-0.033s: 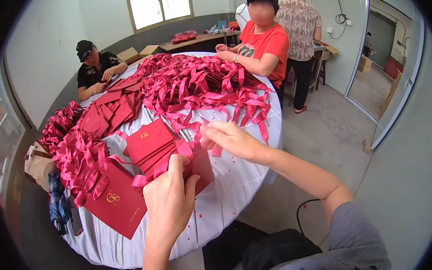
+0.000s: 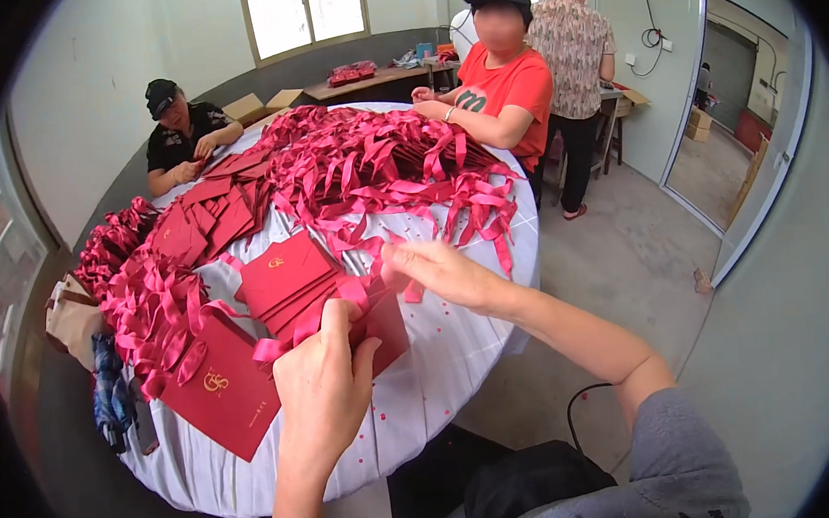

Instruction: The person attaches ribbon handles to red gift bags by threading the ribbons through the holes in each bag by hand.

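My left hand (image 2: 323, 388) is closed on a dark red paper bag (image 2: 391, 339), its thumb and fingers at the bag's upper edge, where a pink ribbon (image 2: 310, 322) loops out. Over the bag's right side, my right hand (image 2: 439, 275) pinches a ribbon end; its fingertips are slightly blurred. Just beyond the held bag lies a small stack of flat red bags (image 2: 282, 272) with a gold emblem. To the left of my left hand, another red bag (image 2: 221, 389) with a gold emblem and pink ribbon handle lies at the table's near edge.
A white-covered round table (image 2: 432, 391) carries a big heap of ribboned bags (image 2: 371, 162), loose red bags (image 2: 203, 220) and ribbon bundles (image 2: 156, 308). One person (image 2: 188, 130) sits far left, another in a red shirt (image 2: 508, 82) at the far right. A third (image 2: 573, 50) stands behind.
My right hand's fingertips have shifted slightly at the ribbon. My left hand keeps its hold on the paper bag.
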{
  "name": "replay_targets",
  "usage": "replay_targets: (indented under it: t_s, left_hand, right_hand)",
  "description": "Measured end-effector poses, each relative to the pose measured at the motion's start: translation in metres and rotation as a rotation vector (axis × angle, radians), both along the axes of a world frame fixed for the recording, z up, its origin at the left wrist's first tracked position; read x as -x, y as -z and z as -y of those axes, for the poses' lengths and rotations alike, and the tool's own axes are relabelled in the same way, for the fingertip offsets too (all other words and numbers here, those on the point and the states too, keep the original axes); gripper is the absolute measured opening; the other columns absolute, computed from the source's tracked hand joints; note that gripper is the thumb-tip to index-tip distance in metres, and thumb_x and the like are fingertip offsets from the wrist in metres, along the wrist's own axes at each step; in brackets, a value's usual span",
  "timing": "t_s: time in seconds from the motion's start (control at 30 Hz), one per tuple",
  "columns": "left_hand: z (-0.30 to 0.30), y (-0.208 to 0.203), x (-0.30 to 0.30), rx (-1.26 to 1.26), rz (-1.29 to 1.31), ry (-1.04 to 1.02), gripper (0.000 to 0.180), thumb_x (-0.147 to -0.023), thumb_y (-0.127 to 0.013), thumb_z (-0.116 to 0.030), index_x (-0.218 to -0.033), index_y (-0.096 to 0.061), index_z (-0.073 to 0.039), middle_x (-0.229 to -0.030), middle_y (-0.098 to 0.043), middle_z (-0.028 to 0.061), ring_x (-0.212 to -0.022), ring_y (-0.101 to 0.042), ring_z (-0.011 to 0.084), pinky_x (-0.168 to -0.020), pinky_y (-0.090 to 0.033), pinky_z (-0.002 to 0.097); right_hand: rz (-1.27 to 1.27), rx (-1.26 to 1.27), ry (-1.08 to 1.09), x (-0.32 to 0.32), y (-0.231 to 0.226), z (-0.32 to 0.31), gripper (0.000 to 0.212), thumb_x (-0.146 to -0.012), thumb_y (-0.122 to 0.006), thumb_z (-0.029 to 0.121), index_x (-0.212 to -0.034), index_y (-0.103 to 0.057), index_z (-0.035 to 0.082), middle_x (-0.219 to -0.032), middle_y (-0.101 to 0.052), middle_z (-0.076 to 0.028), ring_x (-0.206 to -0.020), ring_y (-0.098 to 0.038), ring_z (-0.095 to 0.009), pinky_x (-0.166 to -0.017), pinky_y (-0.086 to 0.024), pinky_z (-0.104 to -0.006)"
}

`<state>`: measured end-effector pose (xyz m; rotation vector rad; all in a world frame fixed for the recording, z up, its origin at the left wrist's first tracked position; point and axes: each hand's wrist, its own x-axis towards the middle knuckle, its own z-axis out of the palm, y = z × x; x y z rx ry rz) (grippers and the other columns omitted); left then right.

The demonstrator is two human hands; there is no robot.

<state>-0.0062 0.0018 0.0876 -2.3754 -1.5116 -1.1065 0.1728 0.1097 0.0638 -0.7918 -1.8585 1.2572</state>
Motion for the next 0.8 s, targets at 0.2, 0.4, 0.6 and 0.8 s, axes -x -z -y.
replay_targets:
  t_s: [0.2,0.4,0.6,0.8]
  left_hand:
    - [-0.004,0.001,-0.010,-0.009,0.013,0.007,0.031,-0.074,-0.071,-0.007,-0.097,-0.050,-0.005,-0.077,-0.064,0.0096,-0.063,-0.062,0.0271,-0.053,-0.045,0.0349]
    - [-0.001,-0.001,-0.002,0.062,0.005,-0.057,0.033,-0.073,-0.073,-0.009,-0.099,-0.052,-0.006,-0.077,-0.064,0.0127,-0.065,-0.064,0.0276,-0.054,-0.046,0.0339]
    - [-0.015,0.003,-0.010,0.082,-0.041,-0.009,0.039,-0.073,-0.070,-0.010,-0.104,-0.048,-0.005,-0.066,-0.060,0.0150,-0.061,-0.063,0.0312,-0.051,-0.048,0.0415]
    - [-0.010,0.015,0.007,-0.055,0.028,0.032,0.031,-0.071,-0.059,-0.002,-0.098,-0.044,0.005,-0.064,-0.060,0.0152,-0.057,-0.062,0.0324,-0.046,-0.045,0.0422]
  right_hand:
    - [-0.326,0.321,-0.143,0.010,0.007,0.010,0.045,-0.096,-0.046,0.046,-0.101,-0.067,0.006,-0.096,-0.064,0.001,-0.088,-0.056,-0.006,-0.077,-0.043,-0.0238]
    - [-0.321,0.132,-0.244,0.035,-0.001,-0.005,0.039,-0.095,-0.054,0.031,-0.115,-0.061,-0.002,-0.106,-0.063,-0.004,-0.100,-0.055,-0.010,-0.089,-0.043,-0.0269]
    - [-0.084,-0.043,-0.150,0.012,-0.027,0.007,0.029,-0.094,-0.055,0.019,-0.113,-0.063,-0.001,-0.103,-0.066,-0.006,-0.093,-0.059,-0.010,-0.084,-0.046,-0.0241]
    - [-0.176,0.034,-0.044,0.038,-0.023,0.007,0.019,-0.086,-0.058,0.001,-0.105,-0.063,-0.003,-0.096,-0.066,-0.006,-0.084,-0.062,-0.010,-0.078,-0.047,-0.0221]
